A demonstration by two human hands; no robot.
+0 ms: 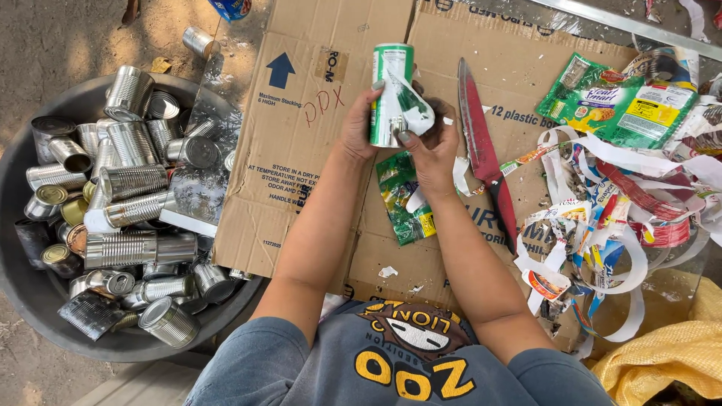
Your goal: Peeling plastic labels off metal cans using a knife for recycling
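Observation:
I hold a tin can (389,75) with a green and white paper label upright above a flattened cardboard sheet (301,150). My left hand (361,124) grips the can's left side. My right hand (429,146) pinches a loose, half-peeled flap of the label (414,105) on the can's right side. A torn green label piece (402,197) lies on the cardboard just below my hands. A long knife (481,150) with a red blade and dark handle lies on the cardboard right beside my right hand.
A large grey basin (22,301) at the left holds several bare tin cans (135,184). A heap of torn paper labels (609,210) lies at the right. A yellow sack (669,361) sits at the lower right. One can (199,41) rests on the dirt ground.

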